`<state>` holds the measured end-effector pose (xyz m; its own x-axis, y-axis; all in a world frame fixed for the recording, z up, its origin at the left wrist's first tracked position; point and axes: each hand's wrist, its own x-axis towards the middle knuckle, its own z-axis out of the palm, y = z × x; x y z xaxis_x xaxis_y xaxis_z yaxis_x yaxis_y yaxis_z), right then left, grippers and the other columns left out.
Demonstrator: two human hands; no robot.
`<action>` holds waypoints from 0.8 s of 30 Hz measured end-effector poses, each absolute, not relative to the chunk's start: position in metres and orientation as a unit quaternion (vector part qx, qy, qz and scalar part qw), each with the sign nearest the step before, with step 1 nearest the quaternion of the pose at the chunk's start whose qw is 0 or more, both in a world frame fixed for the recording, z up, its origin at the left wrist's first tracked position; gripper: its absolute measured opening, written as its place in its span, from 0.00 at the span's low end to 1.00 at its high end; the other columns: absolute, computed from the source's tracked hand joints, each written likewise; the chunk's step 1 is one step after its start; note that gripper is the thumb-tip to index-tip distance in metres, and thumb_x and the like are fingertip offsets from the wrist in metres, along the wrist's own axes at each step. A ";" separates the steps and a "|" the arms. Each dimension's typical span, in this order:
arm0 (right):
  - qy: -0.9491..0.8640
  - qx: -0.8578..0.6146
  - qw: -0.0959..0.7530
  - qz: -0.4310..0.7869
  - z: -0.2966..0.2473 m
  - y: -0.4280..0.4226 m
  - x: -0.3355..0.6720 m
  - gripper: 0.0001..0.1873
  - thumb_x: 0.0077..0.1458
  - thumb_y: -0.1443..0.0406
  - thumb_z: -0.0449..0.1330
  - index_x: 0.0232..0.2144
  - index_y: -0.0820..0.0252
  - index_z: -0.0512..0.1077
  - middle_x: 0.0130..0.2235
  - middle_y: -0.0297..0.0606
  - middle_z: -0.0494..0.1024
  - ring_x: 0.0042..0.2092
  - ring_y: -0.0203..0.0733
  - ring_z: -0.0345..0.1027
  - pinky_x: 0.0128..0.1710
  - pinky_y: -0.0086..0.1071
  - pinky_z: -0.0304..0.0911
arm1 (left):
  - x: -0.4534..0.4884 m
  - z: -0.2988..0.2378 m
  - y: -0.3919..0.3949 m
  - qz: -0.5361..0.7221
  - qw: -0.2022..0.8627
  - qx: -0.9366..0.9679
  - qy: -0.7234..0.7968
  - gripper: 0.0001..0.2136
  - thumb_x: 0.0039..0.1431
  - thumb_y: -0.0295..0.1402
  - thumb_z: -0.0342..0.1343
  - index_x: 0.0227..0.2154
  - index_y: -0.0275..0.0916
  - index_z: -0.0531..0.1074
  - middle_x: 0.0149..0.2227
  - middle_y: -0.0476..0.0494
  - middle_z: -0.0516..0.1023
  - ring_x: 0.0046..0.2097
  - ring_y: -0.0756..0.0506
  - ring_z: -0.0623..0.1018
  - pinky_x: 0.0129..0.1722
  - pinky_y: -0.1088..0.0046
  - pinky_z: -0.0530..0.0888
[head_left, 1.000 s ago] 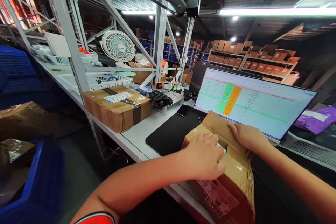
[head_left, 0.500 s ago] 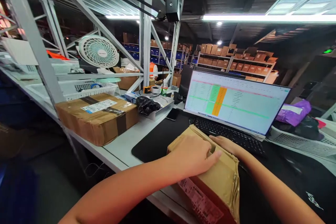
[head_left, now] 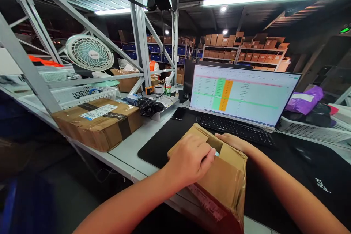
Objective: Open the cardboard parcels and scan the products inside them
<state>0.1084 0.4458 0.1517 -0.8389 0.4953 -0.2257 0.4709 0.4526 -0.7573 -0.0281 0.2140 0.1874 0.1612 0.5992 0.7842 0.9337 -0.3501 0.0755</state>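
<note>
A worn brown cardboard box (head_left: 219, 186) sits tilted at the desk's front edge, partly over a black desk mat. My left hand (head_left: 190, 159) is closed on its near top flap, thumb and curled fingers together. Beyond that hand a gap in the top shows the dark inside and a bit of something pale blue (head_left: 216, 153), too little to name. Along the box's far right edge lies my right hand (head_left: 233, 142), gripping the side; its fingertips are partly hidden. A pinkish label (head_left: 208, 203) is on the box's near side.
Behind the box stand a keyboard (head_left: 238, 131) and a monitor (head_left: 244, 97). A phone (head_left: 178, 113) lies on the mat (head_left: 290, 175). To the left are a taped carton (head_left: 100, 124), a black plastic bag (head_left: 149, 107) and a fan (head_left: 90, 53). A white basket (head_left: 309, 128) with parcels stands right.
My left hand has pulled the flap back toward me, and the gap in the box top is wider. My right hand stays on the far edge. The view has shifted slightly.
</note>
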 end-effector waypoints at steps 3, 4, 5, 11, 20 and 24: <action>-0.853 -0.293 0.019 0.433 0.156 0.443 0.111 0.39 0.51 0.30 0.48 0.23 0.60 0.69 0.24 0.35 0.70 0.26 0.37 0.59 0.29 0.32 0.59 | -0.027 0.185 0.208 -0.413 0.243 -0.723 -0.498 0.15 0.68 0.28 0.46 0.23 0.38 0.64 0.24 0.49 0.66 0.29 0.48 0.64 0.32 0.67 0.60; -0.852 -0.297 0.021 0.430 0.157 0.441 0.112 0.38 0.52 0.32 0.48 0.23 0.60 0.69 0.25 0.35 0.71 0.27 0.37 0.60 0.29 0.32 0.59 | -0.027 0.185 0.207 -0.423 0.247 -0.721 -0.490 0.14 0.68 0.27 0.46 0.24 0.38 0.64 0.24 0.49 0.66 0.29 0.48 0.64 0.32 0.66 0.60; -0.851 -0.303 0.023 0.428 0.158 0.440 0.113 0.37 0.55 0.34 0.49 0.23 0.60 0.69 0.25 0.35 0.71 0.27 0.37 0.60 0.29 0.31 0.59 | -0.027 0.184 0.206 -0.432 0.252 -0.720 -0.481 0.14 0.67 0.26 0.46 0.24 0.38 0.65 0.24 0.48 0.67 0.29 0.47 0.64 0.32 0.66 0.60; -0.841 -0.355 0.033 0.408 0.158 0.437 0.118 0.31 0.67 0.47 0.47 0.24 0.62 0.73 0.30 0.38 0.77 0.32 0.40 0.68 0.35 0.31 0.61 | -0.030 0.183 0.210 -0.457 0.381 -0.699 -0.396 0.08 0.62 0.25 0.47 0.28 0.39 0.66 0.23 0.47 0.70 0.27 0.46 0.65 0.30 0.64 0.59; -0.859 -0.387 0.036 0.332 0.176 0.439 0.117 0.30 0.69 0.51 0.48 0.28 0.64 0.79 0.35 0.42 0.81 0.40 0.44 0.73 0.41 0.29 0.61 | -0.036 0.187 0.222 -0.393 0.354 -0.724 -0.443 0.15 0.69 0.38 0.41 0.30 0.39 0.68 0.25 0.44 0.72 0.30 0.43 0.69 0.32 0.63 0.62; -0.870 -0.393 0.035 0.295 0.177 0.446 0.118 0.30 0.69 0.52 0.48 0.31 0.66 0.80 0.37 0.44 0.81 0.40 0.44 0.72 0.40 0.29 0.61 | -0.009 0.207 0.233 -0.243 0.223 -0.777 -0.537 0.24 0.66 0.54 0.42 0.29 0.39 0.70 0.29 0.42 0.74 0.33 0.40 0.72 0.35 0.60 0.65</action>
<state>0.1177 0.4463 0.1775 -0.6888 0.7045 -0.1709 0.6634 0.5174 -0.5406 -0.0093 0.2331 0.2067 0.3057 0.7259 0.6161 0.9421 -0.3243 -0.0853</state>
